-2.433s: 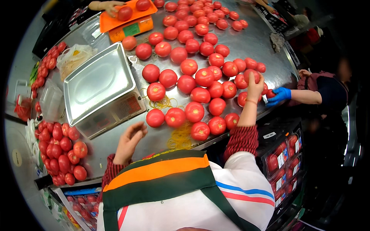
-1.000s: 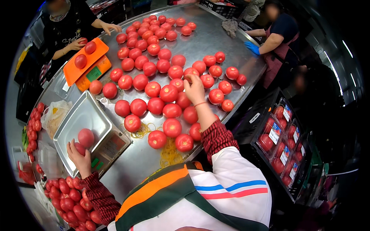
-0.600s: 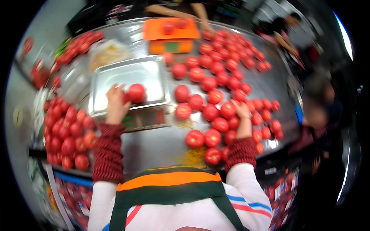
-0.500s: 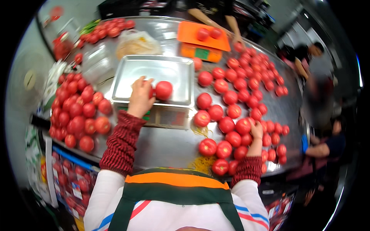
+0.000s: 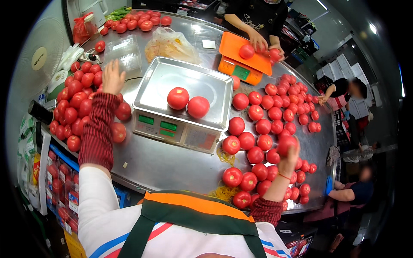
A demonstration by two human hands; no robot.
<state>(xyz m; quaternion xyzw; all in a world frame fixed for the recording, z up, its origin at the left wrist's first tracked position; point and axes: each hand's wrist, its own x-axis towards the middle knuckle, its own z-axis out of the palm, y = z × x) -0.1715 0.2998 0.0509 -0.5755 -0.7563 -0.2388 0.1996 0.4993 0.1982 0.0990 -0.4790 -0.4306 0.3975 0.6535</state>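
Two tomatoes (image 5: 188, 102) sit side by side on the steel pan (image 5: 202, 77) of the weighing scale (image 5: 176, 131) in front of me. My left hand (image 5: 112, 78) is off the scale, fingers stretched out and nothing in it, above the edge of the left tomato heap (image 5: 73, 107) and close to the clear plastic boxes (image 5: 124, 53). On the right, my right hand (image 5: 290, 157) grips a tomato (image 5: 285, 145), lifted a little over the many tomatoes (image 5: 255, 155) spread on the table; its fingers are partly hidden behind the fruit.
Across the steel table (image 5: 172, 165), another person's hands hold tomatoes at an orange scale (image 5: 241, 71). A plastic bag (image 5: 170, 45) lies behind my scale. Yellow rubber bands (image 5: 223, 193) lie near the front edge. A fan (image 5: 38, 58) stands at left; more people are at right.
My left hand has let go of a tomato on the pan and moved left toward the plastic boxes. My right hand has picked up a tomato. My view has shifted.
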